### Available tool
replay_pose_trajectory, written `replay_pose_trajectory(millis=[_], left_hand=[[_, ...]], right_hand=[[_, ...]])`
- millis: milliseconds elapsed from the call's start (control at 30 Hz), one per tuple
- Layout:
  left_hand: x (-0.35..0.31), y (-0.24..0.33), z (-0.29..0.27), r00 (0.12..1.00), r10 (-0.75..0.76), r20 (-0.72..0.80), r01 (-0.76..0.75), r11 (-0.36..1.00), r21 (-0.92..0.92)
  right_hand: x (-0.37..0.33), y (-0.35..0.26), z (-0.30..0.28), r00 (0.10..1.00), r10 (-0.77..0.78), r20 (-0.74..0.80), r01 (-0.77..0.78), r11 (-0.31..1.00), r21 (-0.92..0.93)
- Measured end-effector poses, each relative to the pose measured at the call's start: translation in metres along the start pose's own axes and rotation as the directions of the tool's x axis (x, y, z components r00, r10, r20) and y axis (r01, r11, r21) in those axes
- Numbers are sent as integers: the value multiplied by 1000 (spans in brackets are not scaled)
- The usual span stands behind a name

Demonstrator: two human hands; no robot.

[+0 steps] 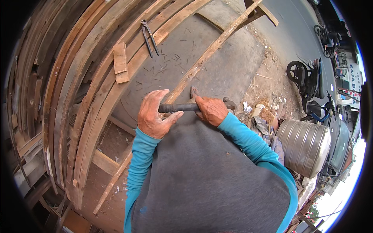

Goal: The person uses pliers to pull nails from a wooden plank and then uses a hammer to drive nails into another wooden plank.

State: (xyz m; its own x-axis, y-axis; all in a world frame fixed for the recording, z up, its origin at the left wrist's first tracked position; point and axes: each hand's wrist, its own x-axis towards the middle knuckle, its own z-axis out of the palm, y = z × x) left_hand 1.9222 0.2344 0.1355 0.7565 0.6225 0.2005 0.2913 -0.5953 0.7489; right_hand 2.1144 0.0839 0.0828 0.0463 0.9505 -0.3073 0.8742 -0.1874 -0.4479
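between the two hands, just above the dark shirt (221,171), a hammer (185,107) lay crosswise. the right hand (213,111) was closed round its handle close to the head (230,104), which poked out to the right of that fist. at the other end the left hand (151,116) was open, fingers above and thumb below the wrapped part of the handle; whether its palm pressed there could not be told.

to hold the hammer well, the grip near the head seemed sound, as it kept the heavy end under control. if the left hand was to bear any weight, its fingers needed to wrap fully round the handle before the right one loosened.

beyond the grip, a long wooden strip (203,60) slanted away near a bare foot (194,91), and nail-like bits (176,56) lay scattered, so careful footing seemed wise. up and left of the hands, pincers (148,39) and short boards (121,60) rested on long beams (101,116). right of the grip was a metal drum (301,145).
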Motion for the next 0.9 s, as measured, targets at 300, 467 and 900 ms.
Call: replay_pose_trajectory(millis=[300, 467, 900], left_hand=[[49, -26, 179, 758, -595, 269, 419, 759, 498], [97, -37, 253, 677, -696, 238, 515, 680, 522], [45, -97, 231, 593, -771, 233, 623, 623, 473]], right_hand=[[-94, 217, -28, 775, 632, -12, -552, 686, 473], [-98, 312, -59, 794, 602, -78, -505, 727, 465], [-62, 341, -98, 823, 556, -117, -338, 644, 686]])
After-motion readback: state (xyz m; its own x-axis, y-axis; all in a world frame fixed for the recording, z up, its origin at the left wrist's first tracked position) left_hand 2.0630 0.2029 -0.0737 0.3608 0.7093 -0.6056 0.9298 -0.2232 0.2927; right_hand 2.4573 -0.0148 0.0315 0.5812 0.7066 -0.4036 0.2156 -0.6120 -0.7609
